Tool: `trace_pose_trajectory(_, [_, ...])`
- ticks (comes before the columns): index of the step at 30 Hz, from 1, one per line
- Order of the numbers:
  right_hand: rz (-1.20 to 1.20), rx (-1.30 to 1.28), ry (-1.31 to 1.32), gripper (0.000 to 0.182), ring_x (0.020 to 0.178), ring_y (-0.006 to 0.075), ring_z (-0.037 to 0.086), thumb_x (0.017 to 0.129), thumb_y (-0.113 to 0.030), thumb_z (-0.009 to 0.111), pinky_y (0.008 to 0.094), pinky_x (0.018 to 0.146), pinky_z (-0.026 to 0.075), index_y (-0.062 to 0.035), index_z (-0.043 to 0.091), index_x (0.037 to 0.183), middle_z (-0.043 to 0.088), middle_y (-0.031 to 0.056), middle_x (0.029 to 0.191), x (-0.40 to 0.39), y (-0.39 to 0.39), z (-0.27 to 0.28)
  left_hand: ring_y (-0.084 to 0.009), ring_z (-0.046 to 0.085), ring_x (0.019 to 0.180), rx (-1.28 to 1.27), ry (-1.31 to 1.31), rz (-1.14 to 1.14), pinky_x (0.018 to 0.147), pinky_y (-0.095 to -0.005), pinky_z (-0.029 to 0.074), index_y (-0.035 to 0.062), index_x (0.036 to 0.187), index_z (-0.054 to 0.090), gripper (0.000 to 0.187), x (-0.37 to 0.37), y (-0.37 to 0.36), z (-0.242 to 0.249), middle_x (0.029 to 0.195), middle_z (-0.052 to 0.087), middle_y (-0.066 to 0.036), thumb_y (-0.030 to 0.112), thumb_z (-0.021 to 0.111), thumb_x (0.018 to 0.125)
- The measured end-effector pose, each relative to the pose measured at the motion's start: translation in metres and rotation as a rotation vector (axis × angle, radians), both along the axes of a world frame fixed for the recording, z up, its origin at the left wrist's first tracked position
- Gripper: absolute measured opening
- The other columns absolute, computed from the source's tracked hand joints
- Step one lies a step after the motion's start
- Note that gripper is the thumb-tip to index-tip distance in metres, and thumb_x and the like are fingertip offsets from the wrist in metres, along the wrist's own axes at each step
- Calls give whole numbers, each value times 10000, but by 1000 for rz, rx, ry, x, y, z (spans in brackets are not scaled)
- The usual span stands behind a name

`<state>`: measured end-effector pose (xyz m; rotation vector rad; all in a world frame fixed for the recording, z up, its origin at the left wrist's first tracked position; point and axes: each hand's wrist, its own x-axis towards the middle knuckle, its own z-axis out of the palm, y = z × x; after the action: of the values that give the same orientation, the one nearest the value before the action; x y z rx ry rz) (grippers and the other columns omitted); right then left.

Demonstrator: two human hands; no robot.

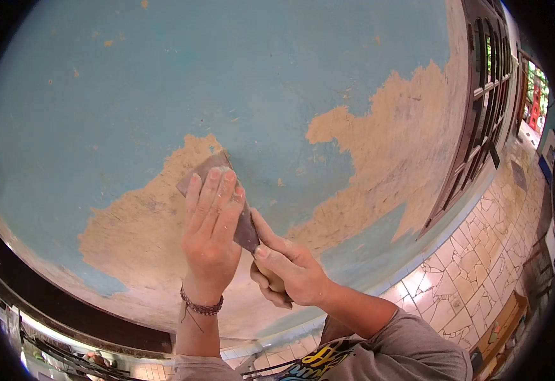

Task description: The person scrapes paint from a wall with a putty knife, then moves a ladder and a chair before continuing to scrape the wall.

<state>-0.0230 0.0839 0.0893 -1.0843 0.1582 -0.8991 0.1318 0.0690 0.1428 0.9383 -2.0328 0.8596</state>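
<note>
A paint scraper [247, 233] lies slantwise against a wall [258, 82] with blue paint. My right hand [293, 270] is closed round its handle, most of which the fingers hide. My left hand [214, 219] lies flat on the broad metal blade, fingers stretched out and side by side, pressing it to the wall. The blade's top edge sits at the border between blue paint and a bare beige patch [131, 228]. Pale dust coats the fingers of both hands.
Another bare patch [411, 114] spreads to the right, up to a dark barred window [481, 95]. Below right is a floor of irregular pale tiles [468, 273], with a wooden box-like object [500, 333] on it. A dark ledge [68, 305] borders the wall at lower left.
</note>
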Motion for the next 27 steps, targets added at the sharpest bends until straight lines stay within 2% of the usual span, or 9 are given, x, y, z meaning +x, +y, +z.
trace_pose_trajectory(12, [-1,-29,41,555,410,75,401,1042,-242,331,226,351,352,-188,94,1540,436,1,604,-5,-4,-10,-352,500,1267,-20,-1,-5,1066,-549,360,-24,1032,650,275,1,-6,-8,1259,608,-171,-99,571,780])
trace_pose_trajectory(15, [27,-71,27,581,421,106,417,1041,-261,334,240,352,347,-161,55,1540,456,46,687,-7,-9,1,-351,500,1268,-29,7,-7,1069,-551,357,-23,1041,646,288,0,-8,-1,1257,609,-172,-103,568,776])
trace_pose_trajectory(21, [-10,-63,23,588,419,104,404,1042,-280,341,246,348,344,-170,49,1540,456,46,694,-6,-4,-13,-336,499,1272,-27,15,-23,1074,-549,350,-24,1047,642,318,-2,-7,-10,1252,614,-166,-126,558,758])
trace_pose_trajectory(27, [6,-58,6,590,422,101,408,1041,-279,345,245,344,339,-186,45,1540,456,39,691,-2,-8,-5,-332,510,1260,-37,22,-13,1068,-549,360,-21,1049,641,294,-2,-6,-4,1244,618,-161,-111,571,778])
